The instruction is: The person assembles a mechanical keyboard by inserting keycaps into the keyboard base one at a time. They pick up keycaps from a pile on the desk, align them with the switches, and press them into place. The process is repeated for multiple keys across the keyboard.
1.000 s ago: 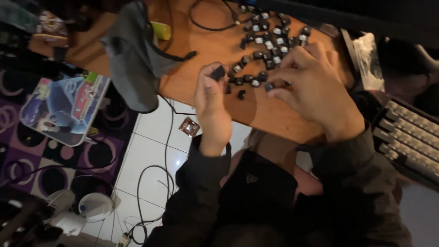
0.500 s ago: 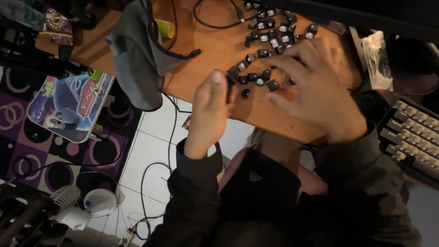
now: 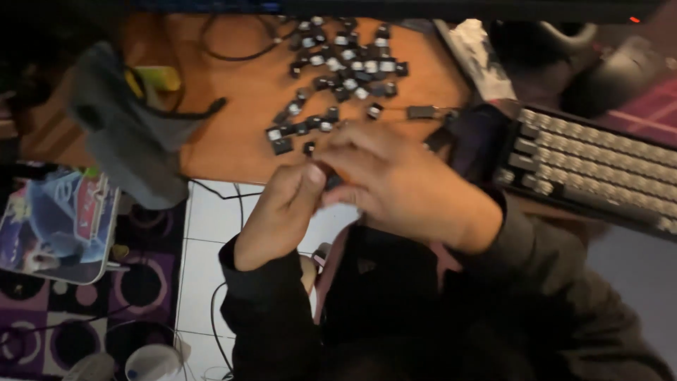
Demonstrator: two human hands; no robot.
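Note:
My left hand point(image 3: 281, 212) and my right hand point(image 3: 398, 182) meet in front of my chest, just off the near edge of the wooden desk point(image 3: 233, 134). Their fingertips pinch a small dark keyboard switch point(image 3: 330, 179) between them; most of it is hidden by the fingers. A scatter of several black switches point(image 3: 338, 67) lies on the desk beyond my hands. A grey keyboard point(image 3: 592, 166) with pale keys lies to the right, close to my right forearm.
A grey cloth bag point(image 3: 123, 141) with a black cord hangs over the desk's left edge, next to a yellow-green object point(image 3: 156, 76). A colourful mat point(image 3: 56, 222), cables and a white fan point(image 3: 151, 361) lie on the floor at left. A plastic wrapper point(image 3: 479, 53) lies at the back.
My right hand left the switch pile and came back to meet my left hand near my chest. The view swung right, so the keyboard shows more and the desk shifted left.

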